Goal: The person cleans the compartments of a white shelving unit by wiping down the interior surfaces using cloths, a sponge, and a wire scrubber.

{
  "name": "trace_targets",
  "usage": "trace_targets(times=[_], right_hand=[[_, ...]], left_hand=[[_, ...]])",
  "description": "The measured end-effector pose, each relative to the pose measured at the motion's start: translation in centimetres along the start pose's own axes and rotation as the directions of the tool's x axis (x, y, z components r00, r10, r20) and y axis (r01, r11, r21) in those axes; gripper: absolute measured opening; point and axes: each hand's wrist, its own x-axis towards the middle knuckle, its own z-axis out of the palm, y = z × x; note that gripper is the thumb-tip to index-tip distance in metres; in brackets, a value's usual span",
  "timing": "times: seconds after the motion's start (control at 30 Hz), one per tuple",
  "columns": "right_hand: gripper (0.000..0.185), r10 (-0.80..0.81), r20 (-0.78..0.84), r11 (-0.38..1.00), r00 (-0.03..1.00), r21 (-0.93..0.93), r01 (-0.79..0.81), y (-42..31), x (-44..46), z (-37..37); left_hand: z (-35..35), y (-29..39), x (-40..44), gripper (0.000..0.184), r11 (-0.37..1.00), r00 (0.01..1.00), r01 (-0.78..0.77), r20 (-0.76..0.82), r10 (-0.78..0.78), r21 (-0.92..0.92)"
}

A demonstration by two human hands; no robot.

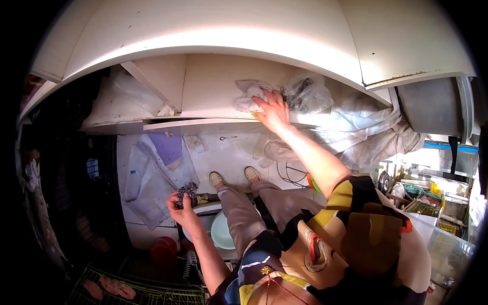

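Note:
My right hand (273,109) reaches into the low white shelf compartment, its fingers bent over a crumpled whitish cloth (248,96) and pressing it on the shelf board (208,96). Just right of those fingers lies a clear plastic bag (311,94) with something dark inside that I cannot make out. Lower left, my left hand (184,208) is closed around a dark grey, glinting steel wool scourer (187,193), held above the floor. Part of the scourer is hidden by my fingers.
A grey sheet with a purple piece (166,148) covers the floor at left; a spoon-like utensil (228,138) lies nearby. A pale green basin (222,231) stands by my legs. Draped sheeting (376,140) hangs at right. A wire cage (137,290) is at lower left.

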Motion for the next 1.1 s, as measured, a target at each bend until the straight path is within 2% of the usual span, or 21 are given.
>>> trace_targets(times=[0.13, 0.2, 0.23, 0.27, 0.33, 0.37, 0.4, 0.43, 0.47, 0.53, 0.57, 0.63, 0.67, 0.73, 0.77, 0.8, 0.9, 0.97, 1.0, 1.07, 1.1], right_hand=[[0.052, 0.021, -0.025, 0.999, 0.999, -0.034, -0.022, 4.2, 1.6, 0.3], [0.053, 0.219, -0.047, 0.975, 0.975, -0.015, -0.22, 4.1, 2.3, -0.2], [0.055, 0.256, -0.039, 0.966, 0.966, -0.01, -0.257, 3.0, 2.2, 0.2], [0.055, 0.253, -0.015, 0.967, 0.967, 0.015, -0.253, 1.4, 1.6, 0.3], [0.053, 0.099, -0.021, 0.995, 0.995, 0.006, -0.098, -1.9, -0.4, 1.1], [0.051, -0.004, -0.02, 0.999, 1.0, 0.044, 0.005, -3.6, -1.6, 1.1], [0.05, -0.099, 0.061, 0.987, 0.993, 0.131, 0.09, -4.8, -2.5, 1.0], [0.049, -0.21, 0.035, 0.964, 0.977, 0.173, 0.201, -5.3, -3.2, 2.0], [0.044, -0.244, 0.026, 0.933, 0.97, 0.278, 0.227, -6.6, -3.9, 1.5], [0.04, -0.249, -0.009, 0.855, 0.969, 0.468, 0.224, -8.0, -4.8, 0.3], [0.04, -0.241, -0.012, 0.854, 0.971, 0.472, 0.218, -8.2, -5.0, -0.5], [0.039, -0.094, 0.307, 0.759, 0.947, 0.638, -0.132, -8.0, -5.3, -2.0], [0.039, -0.084, 0.302, 0.757, 0.95, 0.639, -0.136, -7.3, -5.3, -1.6], [0.04, -0.042, 0.116, 0.631, 0.992, 0.773, -0.064, -5.5, -5.0, -0.2], [0.038, 0.027, 0.143, 0.686, 0.989, 0.717, -0.123, -5.4, -4.7, -2.2], [0.038, 0.083, 0.092, 0.759, 0.992, 0.64, -0.123, -5.4, -4.0, -3.6], [0.048, 0.1, 0.0, 0.824, 0.995, 0.56, -0.083, -5.1, -1.4, -4.9], [0.057, -0.014, -0.188, 0.885, 0.982, 0.456, 0.1, -5.1, 0.5, -4.7], [0.057, -0.015, -0.192, 0.883, 0.981, 0.458, 0.104, -4.6, 1.2, -5.1], [0.061, -0.113, -0.232, 0.952, 0.966, 0.252, 0.172, -3.0, 2.1, -6.2], [0.062, 0.018, -0.171, 0.998, 0.985, 0.068, -0.007, -1.8, 2.7, -6.8]], left_hand=[[0.3, 0.6, -1.0, 0.016, 1.0, 1.0, -0.002, -0.015, 0.002, 0.004], [0.4, 0.6, -1.2, 0.015, 1.0, 1.0, 0.013, -0.002, -0.013, -0.002], [0.5, 0.5, -1.4, 0.015, 0.999, 0.999, 0.032, 0.009, -0.032, -0.007], [0.8, 0.1, -1.4, 0.015, 0.999, 0.999, 0.031, 0.016, -0.031, -0.009], [1.4, -0.6, -1.3, 0.015, 0.999, 0.998, 0.008, 0.055, -0.006, -0.037], [2.1, -0.2, -1.2, 0.015, 0.999, 0.998, 0.002, 0.059, 0.0, -0.037], [2.9, 0.4, -1.2, 0.018, 0.997, 0.995, 0.03, 0.095, -0.023, -0.068], [3.8, 1.0, -1.2, 0.021, 0.994, 0.99, 0.058, 0.133, -0.044, -0.098], [4.6, 1.9, -1.1, 0.021, 0.994, 0.99, 0.051, 0.139, -0.037, -0.096], [5.9, 3.6, -1.2, 0.021, 0.986, 0.973, 0.124, 0.207, -0.099, -0.113], [6.5, 4.1, -1.3, 0.02, 0.991, 0.978, 0.076, 0.201, -0.053, -0.112], [6.5, 4.3, -1.2, 0.019, 0.991, 0.971, 0.086, 0.232, -0.061, -0.1], [6.5, 4.3, -1.3, 0.018, 0.99, 0.965, 0.1, 0.251, -0.073, -0.095], [6.4, 4.0, -1.5, 0.017, 0.99, 0.96, 0.097, 0.271, -0.067, -0.099], [6.4, 3.9, -1.5, 0.017, 0.99, 0.958, 0.095, 0.28, -0.063, -0.104], [6.3, 3.9, -1.6, 0.017, 0.99, 0.956, 0.091, 0.286, -0.058, -0.103], [6.0, 4.0, -1.9, 0.016, 0.994, 0.951, 0.095, 0.302, -0.072, -0.062], [6.2, 4.4, -1.9, 0.016, 0.995, 0.952, 0.086, 0.299, -0.068, -0.046], [6.3, 4.7, -1.9, 0.016, 0.996, 0.953, 0.08, 0.298, -0.063, -0.046], [6.4, 5.6, -2.1, 0.015, 0.992, 0.956, 0.12, 0.273, -0.106, -0.036], [6.2, 5.3, -2.0, 0.015, 0.992, 0.958, 0.118, 0.268, -0.103, -0.038]])
